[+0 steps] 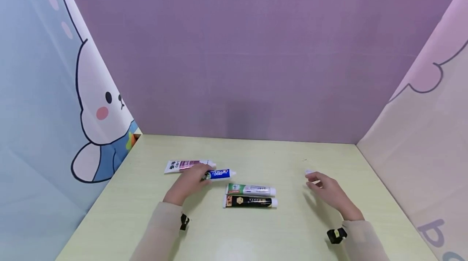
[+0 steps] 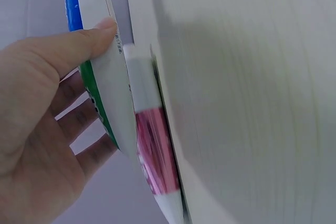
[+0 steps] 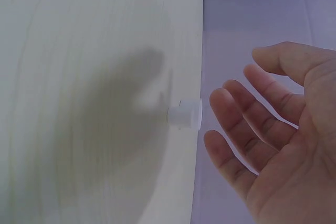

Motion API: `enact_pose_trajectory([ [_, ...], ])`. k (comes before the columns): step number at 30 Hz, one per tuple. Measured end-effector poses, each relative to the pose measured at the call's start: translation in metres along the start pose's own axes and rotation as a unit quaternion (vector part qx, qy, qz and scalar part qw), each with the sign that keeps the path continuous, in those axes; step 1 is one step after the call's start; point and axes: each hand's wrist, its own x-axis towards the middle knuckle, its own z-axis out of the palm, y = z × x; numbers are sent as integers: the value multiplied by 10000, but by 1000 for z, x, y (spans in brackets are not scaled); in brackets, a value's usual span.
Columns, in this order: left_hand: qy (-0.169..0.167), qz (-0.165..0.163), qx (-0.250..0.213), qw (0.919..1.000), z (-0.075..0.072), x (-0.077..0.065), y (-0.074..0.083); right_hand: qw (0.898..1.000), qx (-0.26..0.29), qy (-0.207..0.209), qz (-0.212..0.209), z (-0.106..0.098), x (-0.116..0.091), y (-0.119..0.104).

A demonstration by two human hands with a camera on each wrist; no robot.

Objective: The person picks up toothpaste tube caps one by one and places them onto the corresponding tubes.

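My left hand (image 1: 191, 180) pinches a blue, green and white toothpaste tube (image 1: 220, 174) between thumb and fingers. In the left wrist view this tube (image 2: 107, 95) shows its white back, with the thumb on it. Just beyond it, a white toothpaste tube with a purple-pink band (image 1: 174, 166) lies on the table, partly hidden by the hand. My right hand (image 1: 330, 191) hovers at the right, fingers loosely bent and holding nothing. Close to its fingertips a small white cap (image 3: 184, 115) sits on the table, apart from the hand.
A green and silver toothpaste tube (image 1: 252, 190) and a black one (image 1: 252, 201) lie side by side mid-table, capped ends to the right. The pale wooden table (image 1: 285, 236) meets a purple backdrop (image 1: 248, 57) behind and printed cloths on both sides.
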Motion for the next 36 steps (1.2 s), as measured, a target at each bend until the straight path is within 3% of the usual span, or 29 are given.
enact_pose_trajectory([
  [11, -236, 388, 229, 9987, 13, 12, 26, 9995, -112, 220, 173, -8, -2, 9],
  [20, -433, 537, 377, 9969, 17, 17, 46, 9993, 19, -3, 371, -6, 0, 18],
  [36, -470, 743, 421, 9952, 21, 20, 57, 9966, -90, -214, 788, 2, 11, 29],
])
